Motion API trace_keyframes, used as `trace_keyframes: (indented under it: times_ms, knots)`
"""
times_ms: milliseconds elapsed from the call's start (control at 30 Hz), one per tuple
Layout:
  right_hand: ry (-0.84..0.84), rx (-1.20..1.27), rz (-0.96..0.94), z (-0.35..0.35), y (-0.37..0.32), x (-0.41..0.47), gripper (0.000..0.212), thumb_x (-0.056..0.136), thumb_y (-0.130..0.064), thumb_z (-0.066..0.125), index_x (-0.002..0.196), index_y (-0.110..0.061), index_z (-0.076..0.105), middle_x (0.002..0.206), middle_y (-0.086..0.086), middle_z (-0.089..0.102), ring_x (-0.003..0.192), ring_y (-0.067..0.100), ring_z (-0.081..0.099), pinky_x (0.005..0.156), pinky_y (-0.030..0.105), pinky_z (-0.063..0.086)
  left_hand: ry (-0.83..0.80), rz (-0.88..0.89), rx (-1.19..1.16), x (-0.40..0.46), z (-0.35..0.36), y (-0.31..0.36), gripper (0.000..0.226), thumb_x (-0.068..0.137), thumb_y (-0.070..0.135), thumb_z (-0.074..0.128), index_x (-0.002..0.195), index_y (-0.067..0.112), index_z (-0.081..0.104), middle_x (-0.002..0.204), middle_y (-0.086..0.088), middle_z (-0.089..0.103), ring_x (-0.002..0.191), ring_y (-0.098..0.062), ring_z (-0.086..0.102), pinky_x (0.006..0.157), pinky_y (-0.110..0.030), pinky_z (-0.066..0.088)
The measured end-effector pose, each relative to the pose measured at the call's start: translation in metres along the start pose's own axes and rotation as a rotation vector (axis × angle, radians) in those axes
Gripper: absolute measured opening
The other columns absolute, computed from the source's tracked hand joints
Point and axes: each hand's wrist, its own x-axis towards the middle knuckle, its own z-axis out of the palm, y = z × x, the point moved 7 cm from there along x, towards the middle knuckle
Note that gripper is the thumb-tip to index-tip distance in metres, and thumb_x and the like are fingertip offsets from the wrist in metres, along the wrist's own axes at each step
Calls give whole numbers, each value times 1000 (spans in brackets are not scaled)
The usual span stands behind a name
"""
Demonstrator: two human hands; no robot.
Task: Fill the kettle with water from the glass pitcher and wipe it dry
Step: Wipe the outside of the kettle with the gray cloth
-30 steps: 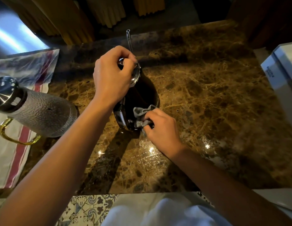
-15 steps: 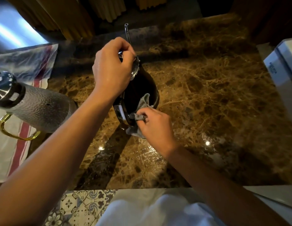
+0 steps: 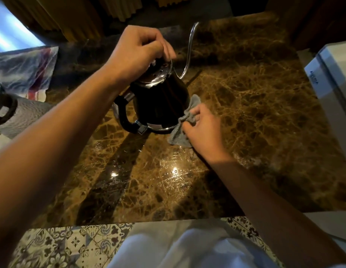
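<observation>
My left hand [image 3: 137, 53] curls over the lid of the black kettle [image 3: 160, 101], fingers gripping the knob to steady it on the marble counter [image 3: 255, 117]. My right hand [image 3: 202, 128] pinches a bunched grey cloth [image 3: 184, 122] against the kettle's lower right side, near the base. The glass pitcher [image 3: 17, 115] stands well apart at the left edge. The counter looks wet and slick, so a firm wipe could skid the kettle or tip water from the thin spout [image 3: 189, 47].
</observation>
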Motion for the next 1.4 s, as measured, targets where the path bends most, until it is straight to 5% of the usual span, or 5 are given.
trace_keyframes:
  times_ms: [233, 400, 633, 967, 1400]
  knots:
    - [-84, 111, 56, 12, -3, -12, 22, 79, -48, 65, 90, -31, 55, 76, -5, 69, 66, 15, 70, 59, 47, 62, 183, -35, 641, -14, 4, 5, 44, 100, 52, 53, 130, 19, 56, 128, -3, 58, 119, -21, 52, 94, -32, 41]
    - [-9, 54, 78, -24, 4, 55, 29, 95, -17, 69, 124, -21, 71, 108, -5, 73, 90, 12, 71, 86, 35, 60, 182, 11, 502, -22, 9, 3, 47, 102, 50, 53, 131, 13, 52, 129, -5, 53, 117, -20, 47, 89, -26, 35]
    - [-89, 90, 58, -11, 7, 16, 25, 98, -18, 67, 87, -34, 51, 83, -5, 63, 64, 5, 61, 57, 29, 52, 142, 46, 373, -18, 7, 1, 30, 104, 35, 54, 122, 12, 56, 121, -1, 57, 111, -16, 49, 93, -29, 42]
    - [-12, 409, 152, -23, -1, 55, 13, 101, -22, 63, 88, -25, 63, 91, 14, 71, 78, 25, 67, 70, 41, 54, 29, 94, 328, -12, 12, 3, 28, 103, 34, 55, 122, 15, 57, 123, 2, 56, 117, -19, 52, 100, -39, 46]
    - [30, 182, -34, -23, -22, 50, 10, 105, -19, 52, 95, -19, 52, 79, -8, 57, 62, -4, 56, 51, 23, 46, -5, 100, 322, -16, 12, 5, 27, 103, 31, 54, 123, 13, 56, 126, -5, 58, 118, -22, 53, 102, -42, 46]
